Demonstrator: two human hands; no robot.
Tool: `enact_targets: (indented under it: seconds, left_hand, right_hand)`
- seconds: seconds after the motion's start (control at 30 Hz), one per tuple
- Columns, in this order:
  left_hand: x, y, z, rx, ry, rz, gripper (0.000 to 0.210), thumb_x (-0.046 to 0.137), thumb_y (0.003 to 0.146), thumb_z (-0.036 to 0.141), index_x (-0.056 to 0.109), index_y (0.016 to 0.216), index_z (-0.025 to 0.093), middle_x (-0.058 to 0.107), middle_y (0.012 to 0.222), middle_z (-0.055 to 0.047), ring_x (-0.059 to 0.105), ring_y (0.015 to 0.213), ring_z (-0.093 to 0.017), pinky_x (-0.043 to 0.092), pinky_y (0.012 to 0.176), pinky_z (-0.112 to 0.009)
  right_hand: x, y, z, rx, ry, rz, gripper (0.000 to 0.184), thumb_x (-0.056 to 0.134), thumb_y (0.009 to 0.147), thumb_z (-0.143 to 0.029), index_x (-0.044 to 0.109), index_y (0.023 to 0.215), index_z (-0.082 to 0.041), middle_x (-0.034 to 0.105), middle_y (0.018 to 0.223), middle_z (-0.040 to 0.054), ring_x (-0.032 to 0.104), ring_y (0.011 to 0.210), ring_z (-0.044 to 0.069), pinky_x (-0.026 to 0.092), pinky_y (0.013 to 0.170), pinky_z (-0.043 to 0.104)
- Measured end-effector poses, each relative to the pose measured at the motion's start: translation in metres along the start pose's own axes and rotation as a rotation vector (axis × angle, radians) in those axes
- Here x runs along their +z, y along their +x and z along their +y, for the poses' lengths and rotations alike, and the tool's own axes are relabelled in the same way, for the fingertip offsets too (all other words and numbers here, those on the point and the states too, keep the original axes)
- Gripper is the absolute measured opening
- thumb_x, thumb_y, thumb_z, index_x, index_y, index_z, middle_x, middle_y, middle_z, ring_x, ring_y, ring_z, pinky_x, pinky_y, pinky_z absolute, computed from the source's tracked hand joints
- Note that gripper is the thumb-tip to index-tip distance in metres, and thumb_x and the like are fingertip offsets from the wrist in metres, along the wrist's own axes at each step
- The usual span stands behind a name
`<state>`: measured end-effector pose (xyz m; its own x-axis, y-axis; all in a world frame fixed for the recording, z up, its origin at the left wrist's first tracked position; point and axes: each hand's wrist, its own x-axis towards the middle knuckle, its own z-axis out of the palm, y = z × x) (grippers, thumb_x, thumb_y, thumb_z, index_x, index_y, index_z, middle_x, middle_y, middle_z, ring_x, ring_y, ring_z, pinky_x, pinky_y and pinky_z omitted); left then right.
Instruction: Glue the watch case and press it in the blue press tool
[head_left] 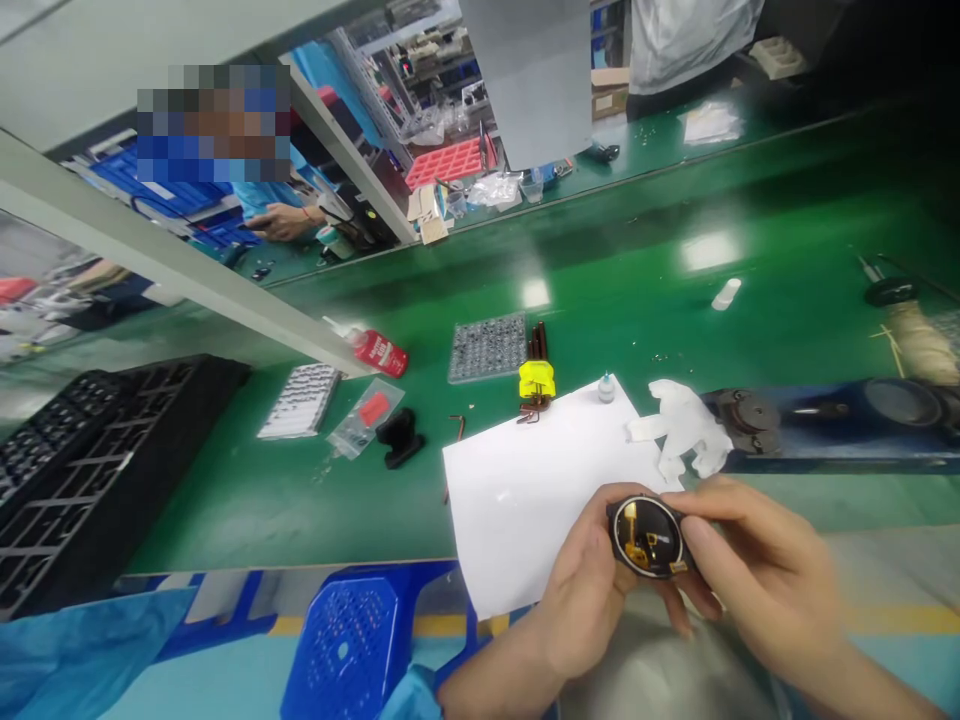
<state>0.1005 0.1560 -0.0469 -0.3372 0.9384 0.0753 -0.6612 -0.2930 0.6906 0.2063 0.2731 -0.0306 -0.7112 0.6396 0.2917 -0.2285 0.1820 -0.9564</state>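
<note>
A round black watch case is held up over the front edge of the bench, its dark inner face and gold flex parts turned toward me. My left hand grips the case's left side. On the other side, the thumb and fingers of my right hand close around its right edge. Below the hands and to their left lies a white paper sheet. A crumpled white cloth or tissue rests just beyond the case, and a small dropper bottle stands on the sheet.
On the green bench are a yellow hex key holder, a clear parts tray, a red bottle and a black fixture. A dark blue tool sits right. Black crates and a blue stool are left. People work beyond.
</note>
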Motion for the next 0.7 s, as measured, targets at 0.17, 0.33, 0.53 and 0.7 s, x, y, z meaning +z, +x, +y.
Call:
enact_targets:
  seconds: [0.17,0.33,0.53,0.7]
  left_hand:
    - [-0.001,0.001,0.0,0.033,0.003,0.002,0.051,0.045,0.109,0.061,0.062,0.135,0.02,0.077,0.1,-0.008,0.08,0.08,-0.017,0.061,0.064,-0.021]
    - [0.0,-0.001,-0.001,0.021,-0.016,0.002,0.05,0.045,0.11,0.06,0.062,0.137,0.021,0.077,0.1,-0.007,0.078,0.077,-0.015,0.06,0.065,-0.021]
    - [-0.003,-0.002,0.003,-0.011,-0.021,-0.022,0.05,0.045,0.11,0.059,0.06,0.138,0.021,0.077,0.099,-0.008,0.078,0.074,-0.017,0.059,0.063,-0.023]
    - [-0.009,-0.004,-0.003,-0.019,-0.088,0.04,0.045,0.054,0.108,0.054,0.063,0.132,0.016,0.078,0.095,-0.011,0.077,0.072,-0.02,0.058,0.056,-0.024]
  right_hand:
    - [0.003,-0.005,0.003,0.043,0.154,-0.049,0.035,0.056,0.104,-0.009,0.073,0.125,-0.032,0.058,0.08,-0.0031,0.059,0.045,0.008,0.056,0.042,0.022]
    - [0.002,-0.007,0.002,0.028,0.186,-0.068,0.039,0.056,0.104,-0.007,0.072,0.129,-0.032,0.059,0.081,-0.0021,0.061,0.046,0.008,0.057,0.042,0.021]
    - [0.002,-0.003,-0.001,0.005,0.185,-0.082,0.041,0.054,0.104,-0.007,0.072,0.131,-0.032,0.058,0.082,-0.0018,0.061,0.044,0.008,0.056,0.04,0.019]
    - [-0.008,-0.01,0.009,-0.06,-0.066,-0.043,0.027,0.064,0.101,-0.016,0.077,0.119,-0.031,0.066,0.082,0.0008,0.067,0.059,0.013,0.058,0.05,0.021]
